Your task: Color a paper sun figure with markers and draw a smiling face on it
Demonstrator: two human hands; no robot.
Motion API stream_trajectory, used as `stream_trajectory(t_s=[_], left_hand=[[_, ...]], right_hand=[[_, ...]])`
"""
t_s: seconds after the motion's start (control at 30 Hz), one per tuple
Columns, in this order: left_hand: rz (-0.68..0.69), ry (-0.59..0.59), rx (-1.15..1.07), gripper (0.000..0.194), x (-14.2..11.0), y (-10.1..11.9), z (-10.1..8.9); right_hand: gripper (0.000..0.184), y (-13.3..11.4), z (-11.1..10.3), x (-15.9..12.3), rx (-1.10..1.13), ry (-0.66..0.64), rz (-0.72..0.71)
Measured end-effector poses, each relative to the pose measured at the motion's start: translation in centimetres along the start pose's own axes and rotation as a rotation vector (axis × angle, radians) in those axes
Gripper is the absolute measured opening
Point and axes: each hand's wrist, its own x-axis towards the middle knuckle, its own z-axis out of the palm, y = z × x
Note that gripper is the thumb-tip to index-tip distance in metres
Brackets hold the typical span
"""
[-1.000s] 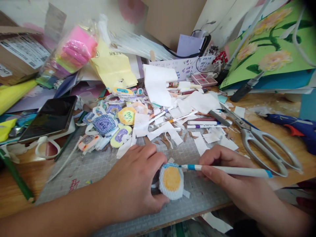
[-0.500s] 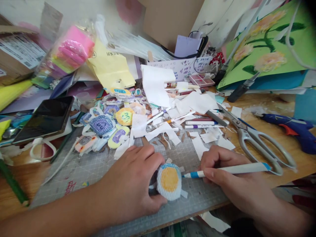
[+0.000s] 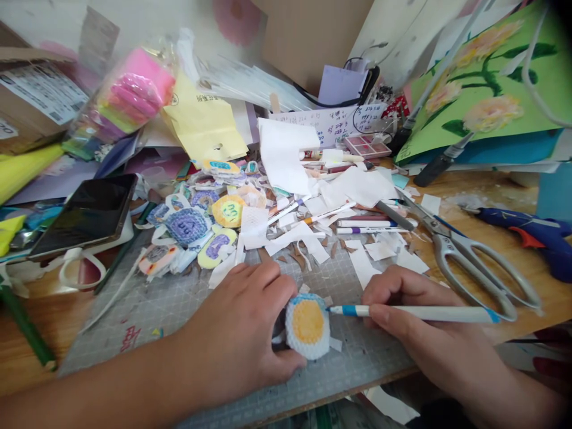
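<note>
L hand (image 3: 252,322) fingers & thumb clamped on disc (image 3: 308,323) over mat (image 3: 179,298), nr its front; R hand (image 3: 429,348) fingers clamped on marker (image 3: 440,313). Disc prob. light, soft-ish; hold by rim.

Bkgd: pale wall (image 3: 154,18) w/ rnd pink motif (image 3: 238,21) | wood-grain desk (image 3: 18,360) | brn cardbd panel (image 3: 313,44) ctr | lt soft, even

Left hand (image 3: 250,325): left of the disc (image 3: 308,342), back upward, fingers bent, thumb and index curved against its edge; bare forearm (image 3: 120,375) further left. Right hand (image 3: 411,316): right of the disc, thumb and index pinched, wrist (image 3: 487,369) bare.
</note>
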Motion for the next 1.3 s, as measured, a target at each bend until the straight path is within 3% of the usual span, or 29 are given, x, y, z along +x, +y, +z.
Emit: stream_trajectory(t_s=[0.87, 1.03, 1.17, 1.3], left_hand=[[-0.019, -0.021, 0.025, 0.04, 0.1, 0.2, -0.1], [-0.012, -0.013, 0.041, 0.04, 0.0, 0.2, 0.0], [-0.008, -0.017, 0.038, 0.041, 0.1, 0.2, 0.0], [-0.008, -0.021, 0.039, 0.042, 0.1, 0.1, -0.1]], right_hand=[[0.014, -1.3, 0.5, -0.8, -0.199, -0.065, -0.119], [0.015, -1.5, 0.5, -0.9, -0.232, 0.018, -0.14], [0.015, -1.3, 0.4, -1.2, -0.24, -0.109, -0.149], [0.016, -1.1, 0.3, -1.4, -0.241, -0.03, -0.136]])
